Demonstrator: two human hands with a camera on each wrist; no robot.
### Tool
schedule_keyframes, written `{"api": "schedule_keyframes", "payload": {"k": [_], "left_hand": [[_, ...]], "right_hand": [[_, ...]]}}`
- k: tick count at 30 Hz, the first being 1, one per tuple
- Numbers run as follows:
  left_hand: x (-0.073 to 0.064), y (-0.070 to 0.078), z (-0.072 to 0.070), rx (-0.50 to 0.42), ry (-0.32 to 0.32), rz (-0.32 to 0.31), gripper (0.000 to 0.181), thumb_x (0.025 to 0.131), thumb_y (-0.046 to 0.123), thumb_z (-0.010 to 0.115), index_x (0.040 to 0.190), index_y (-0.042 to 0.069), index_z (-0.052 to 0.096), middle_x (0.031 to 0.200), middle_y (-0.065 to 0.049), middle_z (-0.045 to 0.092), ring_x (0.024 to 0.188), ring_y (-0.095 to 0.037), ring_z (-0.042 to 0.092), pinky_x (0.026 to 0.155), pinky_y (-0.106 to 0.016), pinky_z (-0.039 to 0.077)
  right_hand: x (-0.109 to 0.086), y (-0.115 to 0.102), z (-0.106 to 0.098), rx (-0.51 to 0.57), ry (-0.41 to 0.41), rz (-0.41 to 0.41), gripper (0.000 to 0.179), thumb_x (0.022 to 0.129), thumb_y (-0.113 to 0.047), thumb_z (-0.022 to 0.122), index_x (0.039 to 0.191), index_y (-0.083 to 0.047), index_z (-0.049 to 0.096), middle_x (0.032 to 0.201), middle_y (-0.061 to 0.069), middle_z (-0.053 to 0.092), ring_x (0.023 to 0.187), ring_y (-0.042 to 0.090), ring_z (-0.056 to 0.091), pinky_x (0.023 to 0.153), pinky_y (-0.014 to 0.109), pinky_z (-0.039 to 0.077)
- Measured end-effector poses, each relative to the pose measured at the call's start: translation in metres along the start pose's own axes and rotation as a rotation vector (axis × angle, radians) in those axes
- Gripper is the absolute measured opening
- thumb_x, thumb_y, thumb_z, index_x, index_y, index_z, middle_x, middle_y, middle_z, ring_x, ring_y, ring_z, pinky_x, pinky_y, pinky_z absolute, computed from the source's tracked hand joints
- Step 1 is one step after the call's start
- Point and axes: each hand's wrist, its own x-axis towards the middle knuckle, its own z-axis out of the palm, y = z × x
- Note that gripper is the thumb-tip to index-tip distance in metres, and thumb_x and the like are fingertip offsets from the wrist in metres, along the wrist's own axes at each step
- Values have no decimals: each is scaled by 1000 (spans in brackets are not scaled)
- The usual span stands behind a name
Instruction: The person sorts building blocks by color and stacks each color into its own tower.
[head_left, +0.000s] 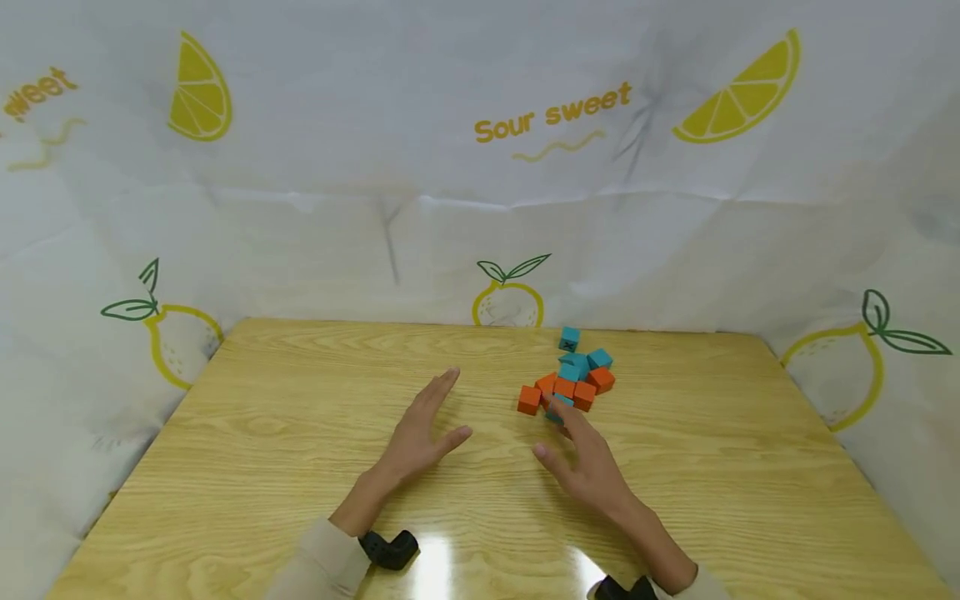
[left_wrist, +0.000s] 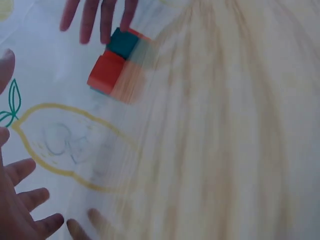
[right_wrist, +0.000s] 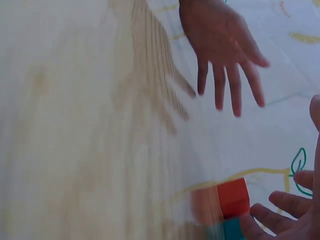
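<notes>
A loose cluster of small orange and blue blocks lies on the wooden table, right of centre. An orange cube (head_left: 528, 400) marks its left side, and a blue cube with a dark mark (head_left: 569, 338) sits farthest back. My right hand (head_left: 588, 467) hovers just in front of the cluster, its fingertips overlapping a near blue block (head_left: 559, 405) in the head view. To the left, over bare wood, my left hand (head_left: 416, 442) has its fingers extended and thumb apart. Both palms face each other, and neither holds anything. The right wrist view shows the left hand (right_wrist: 220, 45) with fingers spread.
The wooden table (head_left: 262, 433) runs back to a white sheet (head_left: 337, 242) printed with lemons and lettering, which also hangs along both sides. Each wrist wears a dark device, the left one (head_left: 390, 550) near the sleeve cuff.
</notes>
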Motion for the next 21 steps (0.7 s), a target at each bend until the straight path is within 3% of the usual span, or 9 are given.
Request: {"api": "schedule_keyframes", "payload": {"k": [5,10,17,21], "left_hand": [[5,4,14,-107,-21,-79,80,91,45,62,154,23,19,155,0,23,141,-26,22,107,-55,23],[10,11,26,-210,-51,-110,77,91,39,65,154,27,21,154,4,26,140,-23,23,108,-52,23],[19,13,37,-168,-58,-79,75,90,36,67,152,26,26,150,3,35,135,-20,35,106,-47,30],[26,10,43,-124,-35,-47,72,90,30,69,151,20,32,143,-5,45,123,-24,47,99,-47,37]], "right_hand": [[1,-2,10,66,-8,105,63,94,-16,62,147,-1,32,140,19,43,125,37,45,95,48,42],[-1,7,17,107,-5,165,63,96,-19,61,149,-6,30,139,13,46,125,32,46,98,44,40],[5,4,16,119,-8,140,63,95,-12,61,148,1,28,144,20,40,128,36,43,98,46,39],[12,-9,10,167,6,123,61,93,-2,61,144,8,29,143,28,37,126,43,42,97,50,38]]}}
